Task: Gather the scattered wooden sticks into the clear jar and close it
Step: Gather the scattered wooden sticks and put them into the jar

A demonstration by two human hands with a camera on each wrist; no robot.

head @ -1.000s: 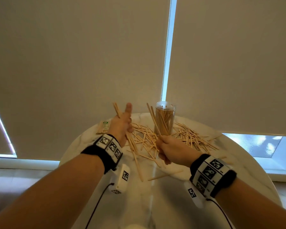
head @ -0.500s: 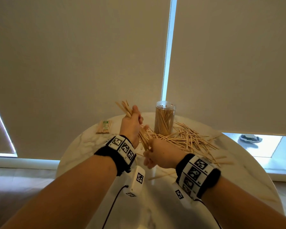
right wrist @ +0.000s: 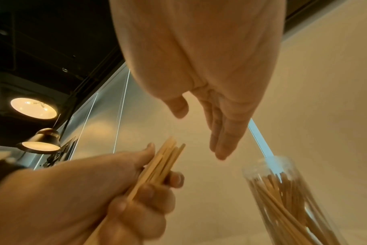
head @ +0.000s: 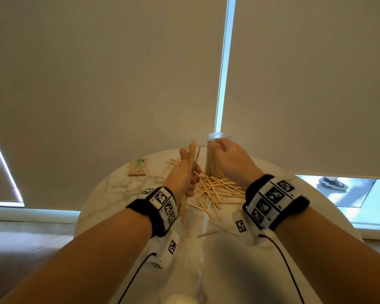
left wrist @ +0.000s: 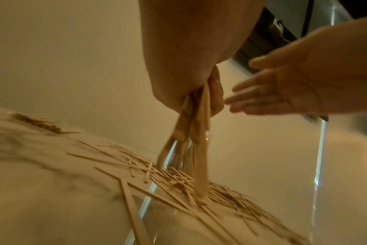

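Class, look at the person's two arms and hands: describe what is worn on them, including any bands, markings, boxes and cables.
Both forearms are bare, without sleeves. The left wrist and right wrist each carry a black band faced with white panels of black square code markings. Under each wrist hangs a white box bearing a similar marking, with a thin black cable trailing back.

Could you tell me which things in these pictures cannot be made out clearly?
- Whether the right hand touches the clear jar: in the head view it covers the jar's side; in the right wrist view its straight fingers look clear of the rim.
- A lid: none shows in any view.
- Print on the banded bundle: too small.
- Stick count in the left hand: its grip and motion blur hide it.
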